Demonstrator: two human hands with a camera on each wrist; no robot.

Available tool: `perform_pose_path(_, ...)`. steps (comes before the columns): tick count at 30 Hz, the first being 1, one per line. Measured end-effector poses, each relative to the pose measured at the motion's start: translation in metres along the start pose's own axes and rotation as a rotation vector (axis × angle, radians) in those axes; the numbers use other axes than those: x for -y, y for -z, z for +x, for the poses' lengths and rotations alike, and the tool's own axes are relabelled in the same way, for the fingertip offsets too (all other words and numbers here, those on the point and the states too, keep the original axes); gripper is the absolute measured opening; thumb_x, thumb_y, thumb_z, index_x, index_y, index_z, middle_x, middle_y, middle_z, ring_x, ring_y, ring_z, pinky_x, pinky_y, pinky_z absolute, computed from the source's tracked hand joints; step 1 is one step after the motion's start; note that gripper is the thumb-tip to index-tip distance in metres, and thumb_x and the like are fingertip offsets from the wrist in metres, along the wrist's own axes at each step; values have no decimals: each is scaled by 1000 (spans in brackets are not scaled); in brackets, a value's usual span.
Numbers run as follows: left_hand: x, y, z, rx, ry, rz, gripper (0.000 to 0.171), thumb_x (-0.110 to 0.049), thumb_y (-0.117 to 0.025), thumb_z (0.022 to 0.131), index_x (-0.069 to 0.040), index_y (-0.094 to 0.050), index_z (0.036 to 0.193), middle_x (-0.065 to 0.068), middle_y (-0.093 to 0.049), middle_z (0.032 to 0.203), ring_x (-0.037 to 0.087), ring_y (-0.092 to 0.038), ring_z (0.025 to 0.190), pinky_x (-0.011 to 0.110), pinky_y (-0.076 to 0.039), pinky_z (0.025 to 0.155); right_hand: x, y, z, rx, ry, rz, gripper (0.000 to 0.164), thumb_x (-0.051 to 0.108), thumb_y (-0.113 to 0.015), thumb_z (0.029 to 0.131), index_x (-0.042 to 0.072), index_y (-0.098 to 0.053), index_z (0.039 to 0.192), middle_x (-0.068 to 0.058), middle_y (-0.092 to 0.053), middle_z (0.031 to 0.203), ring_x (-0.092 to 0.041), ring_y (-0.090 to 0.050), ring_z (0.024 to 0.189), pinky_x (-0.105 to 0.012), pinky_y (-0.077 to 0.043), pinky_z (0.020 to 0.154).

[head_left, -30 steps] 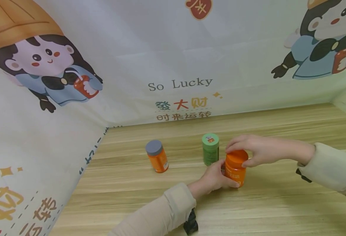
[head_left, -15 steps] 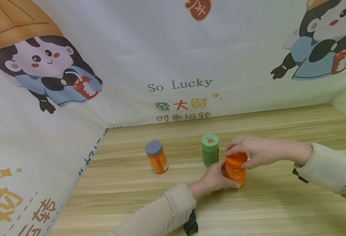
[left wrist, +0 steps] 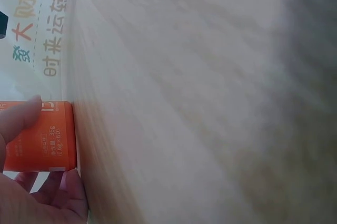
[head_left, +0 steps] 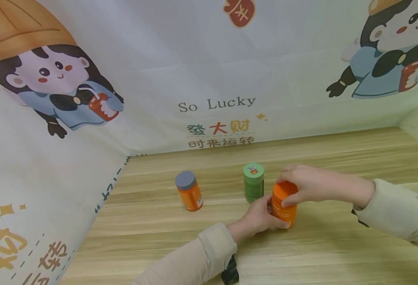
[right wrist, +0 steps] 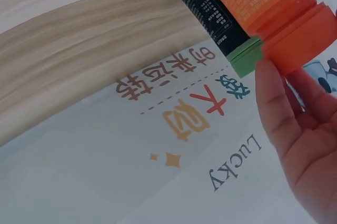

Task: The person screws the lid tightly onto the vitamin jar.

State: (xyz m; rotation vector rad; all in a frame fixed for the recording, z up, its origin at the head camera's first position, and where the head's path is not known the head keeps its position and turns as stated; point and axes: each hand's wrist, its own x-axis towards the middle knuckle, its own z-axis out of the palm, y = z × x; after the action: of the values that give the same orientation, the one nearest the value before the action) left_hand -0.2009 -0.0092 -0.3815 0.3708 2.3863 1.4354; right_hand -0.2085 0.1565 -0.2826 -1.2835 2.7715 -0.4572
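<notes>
A plain orange bottle [head_left: 283, 215] with white print stands upright on the wooden surface, between both hands. My left hand [head_left: 256, 217] grips its lower body, thumb in front; in the left wrist view the thumb lies across the printed side and fingers curl behind. From above, my right hand [head_left: 306, 184] holds the orange lid [head_left: 283, 190] between thumb and fingers. The right wrist view shows the lid [right wrist: 305, 39] sitting on the bottle's neck, with the right hand [right wrist: 305, 134] against its side. Part of the lid is hidden by the fingers.
Just behind the left hand stands a green jar [head_left: 254, 188] with a light green lid. Farther left is another orange bottle [head_left: 191, 196] with a grey lid. A printed white cloth [head_left: 151, 79] walls off the back and left of the wooden tabletop [head_left: 151, 237].
The right hand has turned on the lid, its thumb shifting left and toward the front. The left hand keeps its grip on the bottle, which stays in place.
</notes>
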Motion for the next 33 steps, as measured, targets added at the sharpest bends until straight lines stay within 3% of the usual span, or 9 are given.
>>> perform_pose_path(6, 1, 1, 1, 0, -10, -33, 52, -5, -81, 66, -8, -55, 111, 0, -61, 105, 11, -58, 89, 22, -48, 77, 5, -7, 4, -58, -155, -91, 39, 43, -69, 76, 10, -49, 77, 4, -41, 63, -7, -36, 52, -19, -29, 46)
perform_pose_path(10, 3, 1, 1, -1, -27, -36, 53, -4, -81, 65, -8, -56, 112, 0, -62, 105, 10, -58, 88, 21, -48, 75, 7, -15, 5, -133, -210, -249, 48, 54, -64, 76, 12, -42, 72, 5, -34, 56, -9, -32, 46, -20, -22, 43)
perform_pose_path(17, 4, 0, 2, 15, -68, -45, 53, -2, -80, 66, -11, -58, 113, -1, -61, 109, 8, -57, 92, 22, -46, 80, 16, -24, 6, -294, -147, -606, 64, 75, -41, 77, 12, -41, 63, 4, -34, 53, -9, -31, 42, -20, -24, 36)
perform_pose_path(19, 3, 0, 2, 17, -74, -29, 51, -3, -80, 66, -11, -58, 112, -2, -61, 109, 8, -56, 93, 23, -45, 81, 16, -19, 7, -261, -95, -582, 67, 75, -37, 78, 9, -50, 70, 2, -42, 61, -11, -39, 49, -22, -32, 38)
perform_pose_path(21, 3, 0, 2, 17, -67, -23, 51, -4, -80, 66, -10, -57, 110, -2, -62, 106, 7, -56, 91, 22, -45, 81, 14, -11, 6, -171, -18, -460, 63, 67, -45, 81, 6, -59, 89, -2, -52, 79, -15, -51, 65, -28, -45, 49)
perform_pose_path(23, 3, 1, 2, 15, -57, -13, 51, -4, -81, 65, -9, -56, 109, -2, -62, 104, 8, -56, 89, 22, -45, 79, 11, -2, 3, -33, 59, -278, 48, 45, -59, 85, 5, -57, 112, -9, -54, 105, -23, -55, 90, -37, -50, 70)
perform_pose_path(25, 3, 1, 2, 13, -49, -5, 55, -5, -81, 65, -9, -54, 112, -2, -61, 103, 8, -57, 88, 22, -46, 79, 6, 7, 0, 101, 130, -136, 46, 22, -66, 84, 9, -52, 126, -14, -47, 125, -31, -48, 111, -45, -45, 87)
perform_pose_path(29, 2, 1, 1, 11, -44, -2, 62, -6, -81, 65, -9, -52, 120, -1, -61, 105, 9, -57, 90, 23, -46, 81, -2, 16, -5, 241, 201, -41, 51, -4, -63, 80, 12, -53, 127, -19, -41, 135, -38, -41, 121, -49, -41, 93)
perform_pose_path(33, 1, 1, 1, 14, -33, 1, 64, -7, -81, 66, -10, -51, 122, -2, -60, 105, 9, -56, 90, 24, -46, 81, -6, 18, -5, 262, 184, -24, 45, -5, -59, 83, 11, -56, 125, -19, -46, 133, -36, -45, 119, -46, -43, 92)
